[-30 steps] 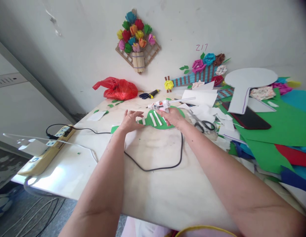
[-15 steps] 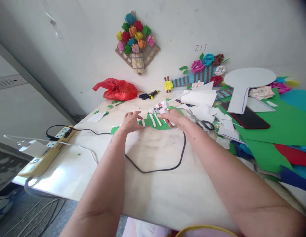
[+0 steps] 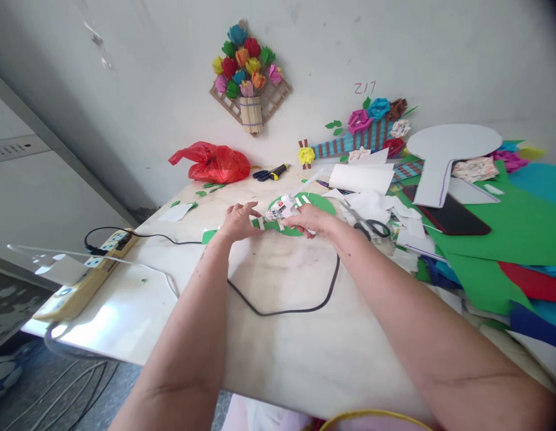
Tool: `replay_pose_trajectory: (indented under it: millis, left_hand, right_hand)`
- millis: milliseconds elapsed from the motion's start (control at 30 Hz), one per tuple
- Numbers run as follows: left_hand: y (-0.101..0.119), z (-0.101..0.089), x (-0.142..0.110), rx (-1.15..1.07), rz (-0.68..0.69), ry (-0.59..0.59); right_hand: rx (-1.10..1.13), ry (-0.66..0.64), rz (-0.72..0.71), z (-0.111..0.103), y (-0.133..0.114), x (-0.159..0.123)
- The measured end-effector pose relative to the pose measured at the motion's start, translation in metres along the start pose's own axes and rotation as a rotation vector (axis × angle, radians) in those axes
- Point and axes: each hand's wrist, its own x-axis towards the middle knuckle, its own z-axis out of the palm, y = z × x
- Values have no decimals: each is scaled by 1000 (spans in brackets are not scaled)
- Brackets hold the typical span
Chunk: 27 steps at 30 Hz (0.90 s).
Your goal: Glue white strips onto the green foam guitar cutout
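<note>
A green paper cutout [image 3: 325,205] with several white strips stuck across it lies flat on the table. My left hand [image 3: 239,221] holds down its narrow left part, thumb and fingers at its edges. In my right hand [image 3: 311,219] is a white hot glue gun [image 3: 284,206], fingers wrapped round its handle. Its nozzle points left, low over the cutout near my left fingers, and a pale glue stick [image 3: 316,177] sticks out of its back. The gun covers some of the strips.
A black cord [image 3: 282,311] loops across the table before my hands. The power strip [image 3: 87,275] sits at the left edge. To the right lie scissors [image 3: 371,227], paper scraps, a phone [image 3: 452,212] and green sheets [image 3: 497,233]. A red bag [image 3: 212,163] and pliers [image 3: 278,172] are behind.
My right hand has tilted the glue gun and brought it slightly left and down, its nozzle now closer to my left fingers. My left hand stays in place.
</note>
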Motion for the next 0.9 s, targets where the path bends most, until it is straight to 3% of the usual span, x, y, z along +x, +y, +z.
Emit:
replay_pose_trajectory:
  millis: [167, 367, 600, 900]
  left_hand:
    - [-3, -4, -3, -21, -3, -29]
    - [-8, -1, -5, 6, -104, -30]
    - [-12, 10, 0, -73, -59, 26]
    - [-11, 7, 0, -35, -29, 69]
  right_hand:
    - [7, 9, 2, 2, 4, 4]
    - [-6, 1, -3, 3, 6, 6]
    - [1, 0, -19, 4, 11, 11]
    - [-29, 1, -1, 1, 2, 2]
